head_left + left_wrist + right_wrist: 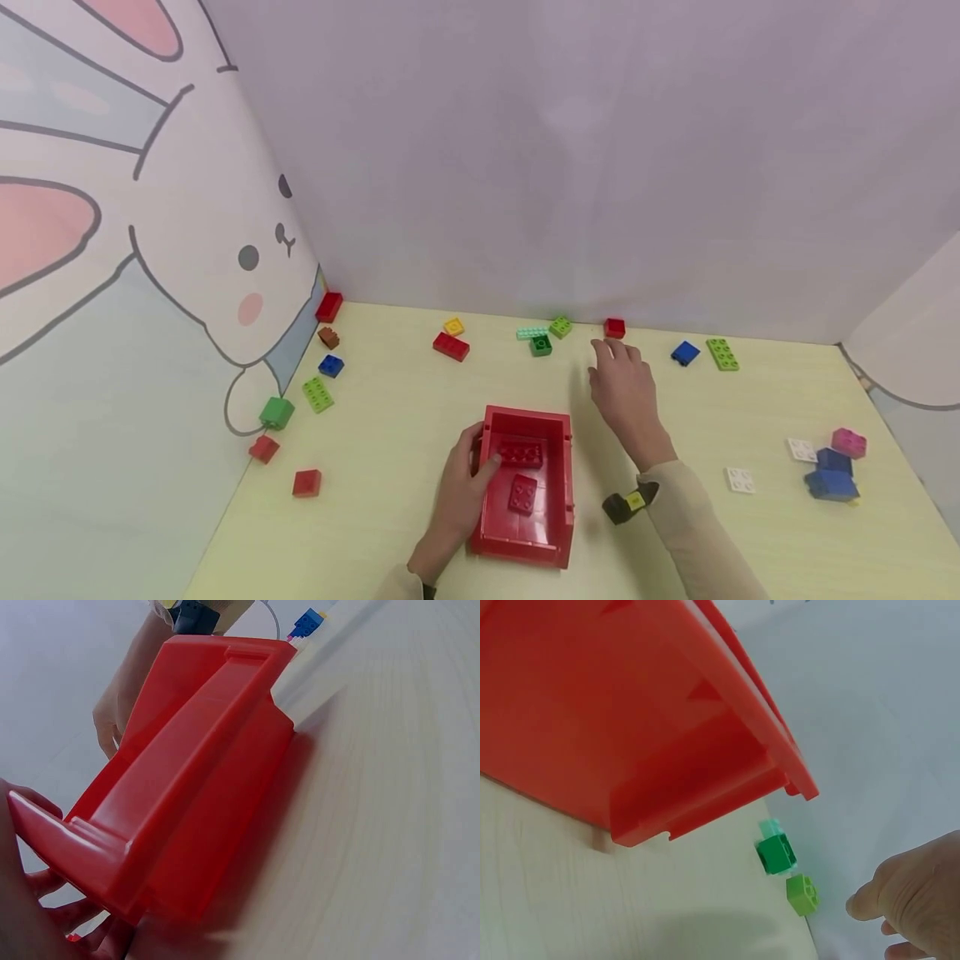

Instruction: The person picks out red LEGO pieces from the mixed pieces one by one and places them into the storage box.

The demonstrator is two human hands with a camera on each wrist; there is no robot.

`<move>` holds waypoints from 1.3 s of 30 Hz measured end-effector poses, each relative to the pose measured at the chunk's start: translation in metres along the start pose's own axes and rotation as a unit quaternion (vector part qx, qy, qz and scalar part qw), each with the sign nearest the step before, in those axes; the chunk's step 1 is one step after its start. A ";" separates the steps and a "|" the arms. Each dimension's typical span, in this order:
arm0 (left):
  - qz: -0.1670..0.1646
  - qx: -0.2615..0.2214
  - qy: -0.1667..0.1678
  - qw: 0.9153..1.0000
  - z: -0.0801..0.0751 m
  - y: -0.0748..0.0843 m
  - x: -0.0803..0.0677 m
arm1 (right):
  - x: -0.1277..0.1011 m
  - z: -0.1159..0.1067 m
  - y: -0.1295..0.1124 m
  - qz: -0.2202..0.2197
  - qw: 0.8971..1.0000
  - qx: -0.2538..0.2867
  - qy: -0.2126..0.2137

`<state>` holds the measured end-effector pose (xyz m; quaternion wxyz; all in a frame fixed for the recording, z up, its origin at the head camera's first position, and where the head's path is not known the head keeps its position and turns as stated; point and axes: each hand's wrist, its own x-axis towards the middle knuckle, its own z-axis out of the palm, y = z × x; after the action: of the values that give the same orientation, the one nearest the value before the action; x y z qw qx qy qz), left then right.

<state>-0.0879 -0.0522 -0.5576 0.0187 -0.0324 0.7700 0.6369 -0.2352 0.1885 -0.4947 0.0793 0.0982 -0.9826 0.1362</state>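
My left hand grips the left wall of a red plastic box, thumb over the rim and fingers outside. Two red building bricks, a longer one and a shorter one, lie inside the box. Over the back of the table, my right hand reaches out with loosely bent fingers and nothing in them. Just past its fingertips is a small red brick by the wall. Left of that hand sit a lime brick, a dark green brick and a mint brick.
Along the back stand a red brick, a blue brick and a lime brick. Several bricks line the left edge, among them a green one. White, pink and blue bricks gather at the right. Walls enclose the table's back and sides.
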 end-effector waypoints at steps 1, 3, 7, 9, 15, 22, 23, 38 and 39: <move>0.000 0.001 0.000 1.000 0.000 0.000 0.000 | 0.000 0.001 0.001 0.000 1.000 0.000 0.001; 0.001 0.000 0.000 1.000 0.000 0.000 0.000 | 0.000 0.002 0.002 0.001 1.000 -0.001 0.001; -0.001 0.002 0.000 1.000 0.000 0.000 0.000 | 0.002 0.004 0.004 0.003 1.000 0.001 -0.003; -0.002 0.003 0.000 1.000 -0.001 0.000 0.000 | 0.003 0.005 0.005 0.005 1.000 0.001 -0.007; -0.005 0.004 0.000 1.000 -0.001 0.000 0.000 | 0.009 0.007 0.011 0.012 1.000 0.007 -0.019; -0.006 0.002 -0.004 1.000 0.000 -0.002 0.000 | 0.016 0.009 0.019 0.022 0.999 0.010 -0.038; -0.005 0.002 -0.004 1.000 0.000 -0.002 0.001 | 0.017 0.009 0.020 0.021 0.999 0.010 -0.039; -0.007 -0.004 -0.003 1.000 0.000 0.000 0.000 | 0.032 0.006 0.032 0.007 0.999 0.004 -0.043; -0.007 -0.004 -0.003 1.000 -0.001 0.000 0.000 | 0.033 0.006 0.032 0.002 0.999 0.003 -0.039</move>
<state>-0.0880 -0.0527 -0.5571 0.0257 -0.0360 0.7669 0.6402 -0.2745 0.2115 -0.5030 0.0402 0.1015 -0.9848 0.1353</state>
